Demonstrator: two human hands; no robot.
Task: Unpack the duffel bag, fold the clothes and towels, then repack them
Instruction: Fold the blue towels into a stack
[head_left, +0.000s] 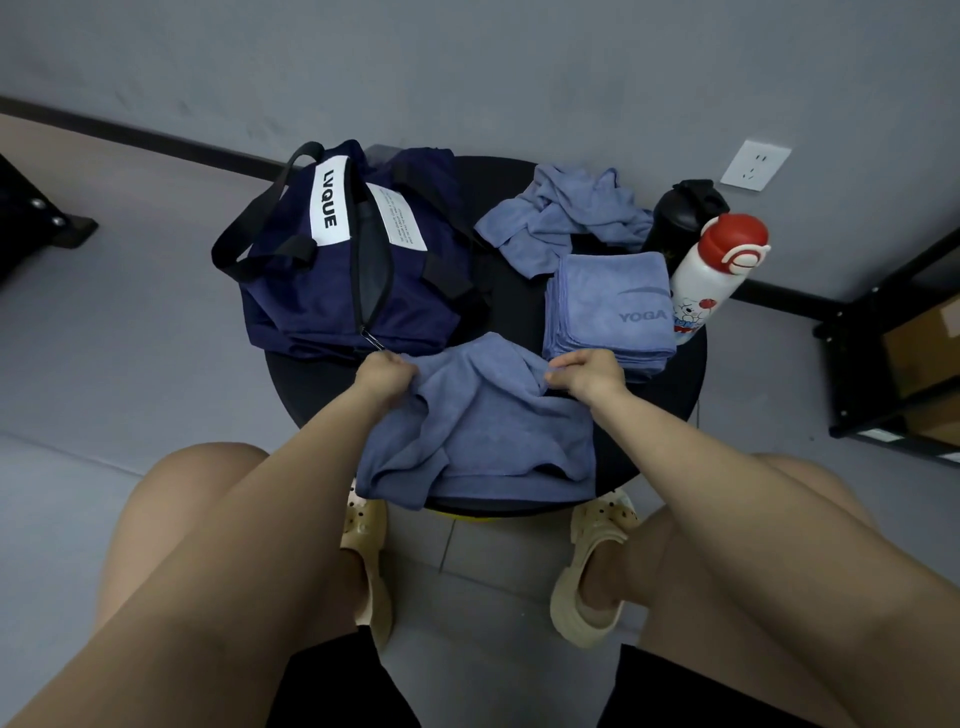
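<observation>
Duffel bag is being kept unzipped at far left for repacking; unfolded towel, near centre, is being pinched at its far corners by left hand and right hand, presumably for folding

"LVQUE" stands in black capitals on a white label strip on the navy duffel bag. A second white label beside it carries small print too fine to read. "YOGA" is embossed on the folded blue towel.
</observation>
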